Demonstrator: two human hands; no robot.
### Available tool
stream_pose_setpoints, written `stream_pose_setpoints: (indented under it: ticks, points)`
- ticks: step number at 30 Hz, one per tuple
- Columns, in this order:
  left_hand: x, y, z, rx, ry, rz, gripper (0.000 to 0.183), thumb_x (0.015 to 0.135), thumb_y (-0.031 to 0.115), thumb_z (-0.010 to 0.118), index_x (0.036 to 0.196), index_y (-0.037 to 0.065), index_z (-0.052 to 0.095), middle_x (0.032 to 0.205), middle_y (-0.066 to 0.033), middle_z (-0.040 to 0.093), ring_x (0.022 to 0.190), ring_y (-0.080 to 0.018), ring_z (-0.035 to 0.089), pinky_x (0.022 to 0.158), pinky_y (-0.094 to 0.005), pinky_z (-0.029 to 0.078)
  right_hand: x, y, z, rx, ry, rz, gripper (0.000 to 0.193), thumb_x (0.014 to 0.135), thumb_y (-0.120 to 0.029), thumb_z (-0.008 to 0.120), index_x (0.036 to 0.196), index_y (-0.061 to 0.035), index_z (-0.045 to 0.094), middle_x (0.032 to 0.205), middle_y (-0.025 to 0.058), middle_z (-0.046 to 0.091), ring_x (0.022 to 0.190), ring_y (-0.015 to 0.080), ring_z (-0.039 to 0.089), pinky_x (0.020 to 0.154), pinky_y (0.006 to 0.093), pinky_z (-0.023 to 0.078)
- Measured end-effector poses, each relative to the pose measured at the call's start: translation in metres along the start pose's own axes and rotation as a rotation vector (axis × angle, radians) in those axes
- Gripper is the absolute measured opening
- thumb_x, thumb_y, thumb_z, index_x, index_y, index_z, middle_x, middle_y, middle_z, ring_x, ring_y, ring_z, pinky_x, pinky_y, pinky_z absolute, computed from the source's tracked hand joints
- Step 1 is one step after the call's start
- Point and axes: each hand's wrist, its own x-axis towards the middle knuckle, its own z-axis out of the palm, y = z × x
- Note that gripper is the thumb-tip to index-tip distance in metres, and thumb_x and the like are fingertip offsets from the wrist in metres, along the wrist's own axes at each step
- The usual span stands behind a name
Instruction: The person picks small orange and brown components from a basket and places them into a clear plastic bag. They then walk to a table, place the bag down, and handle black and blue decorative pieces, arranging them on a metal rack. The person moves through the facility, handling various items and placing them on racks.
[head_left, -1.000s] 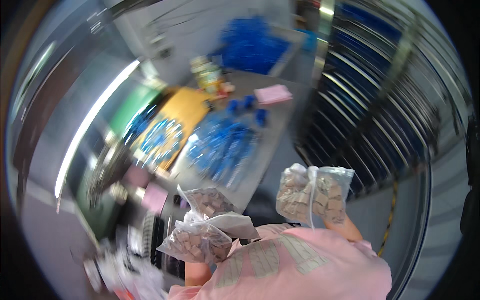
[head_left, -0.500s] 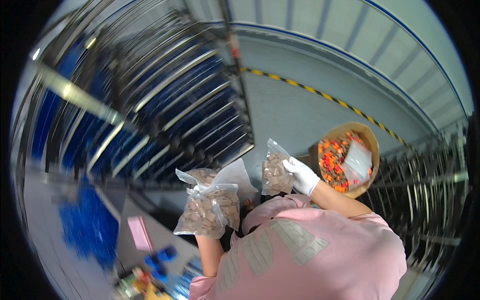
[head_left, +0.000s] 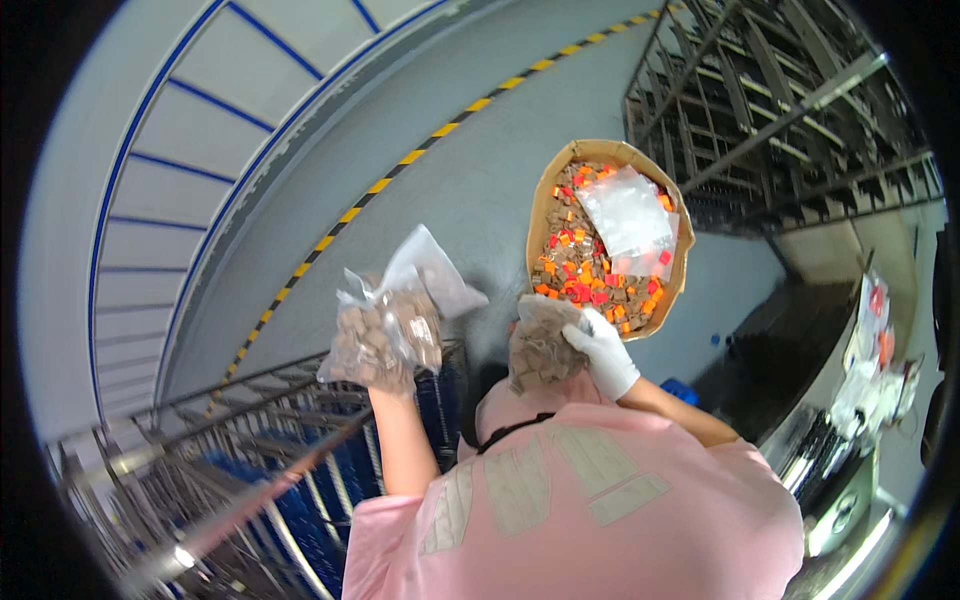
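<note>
My right hand (head_left: pixel 605 355) wears a white glove and is closed on a clear bag of brown pieces (head_left: pixel 543 345), held near my body. My left hand (head_left: pixel 388 380) is largely hidden behind two plump clear bags of brown pieces (head_left: pixel 366 345), which it holds up together. A whitish translucent bag (head_left: pixel 432 272), seemingly flat, sticks out beside them. Just beyond my right hand stands an open cardboard box (head_left: pixel 545 215) of loose brown, orange and red pieces (head_left: pixel 580 285). Clear plastic bags (head_left: pixel 625 212) lie on top of those pieces.
A metal rack (head_left: pixel 255 445) with blue contents stands at lower left, close to my left arm. Another dark metal rack (head_left: pixel 740 130) is at upper right. Black-and-yellow tape (head_left: pixel 410 157) crosses the grey floor. Plastic bags (head_left: pixel 872 385) lie at the far right.
My view has turned to the right, toward the box. Its pieces now lie just past my right hand. Both hands still hold their bags.
</note>
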Motion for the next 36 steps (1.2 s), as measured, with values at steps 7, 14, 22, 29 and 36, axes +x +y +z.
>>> stream_pose_setpoints:
  ticks: [7,14,22,29,36]
  points:
    - [0.213,-0.077,0.035,0.671,-0.127,0.368,0.029,0.097,0.018,0.06,0.121,0.002,0.061,0.12,-0.0097,0.065,0.108,-0.0193,0.062,0.092,-0.0303,0.052,0.076,-0.056,0.064,-0.098,0.357,-0.082,0.037,0.093,-0.005,0.067,0.129,0.0009,0.059,0.112,0.0,0.064,0.1,0.0091,0.055,0.09,0.0239,0.045]
    - [0.428,-0.153,0.104,0.14,-0.394,0.013,0.031,0.096,0.022,0.062,0.121,0.005,0.061,0.116,-0.0083,0.063,0.11,-0.0225,0.059,0.094,-0.0359,0.05,0.231,-0.106,0.093,-0.019,0.626,-0.368,0.022,0.097,-0.014,0.064,0.116,-0.0022,0.063,0.1,0.0012,0.065,0.092,0.0128,0.059,0.084,0.0273,0.047]
    - [0.652,-0.076,0.275,-0.441,-0.78,-0.521,0.03,0.097,0.024,0.06,0.12,0.006,0.061,0.113,-0.0077,0.063,0.107,-0.0224,0.06,0.092,-0.0361,0.051,0.349,-0.206,0.145,0.093,1.038,-0.327,0.028,0.093,-0.01,0.07,0.075,-0.0099,0.048,0.065,-0.0041,0.046,0.057,0.0062,0.042,0.052,0.0263,0.038]
    - [0.753,-0.064,0.438,-0.445,-1.067,-0.653,0.029,0.098,0.026,0.058,0.12,0.007,0.06,0.111,-0.0072,0.063,0.105,-0.0222,0.06,0.091,-0.0363,0.051,0.527,-0.303,0.098,0.047,1.092,-0.426,0.026,0.088,-0.01,0.075,0.072,-0.0081,0.055,0.063,-0.0011,0.054,0.058,0.0095,0.052,0.052,0.0286,0.044]
    - [0.877,-0.02,0.662,-0.339,-1.135,-0.666,0.029,0.099,0.028,0.056,0.119,0.008,0.06,0.108,-0.0066,0.063,0.102,-0.0221,0.06,0.089,-0.0364,0.052,0.702,-0.496,-0.004,-0.321,1.037,-0.376,0.032,0.081,-0.033,0.078,0.081,-0.0034,0.066,0.078,0.0144,0.065,0.076,0.0284,0.064,0.074,0.0383,0.05]
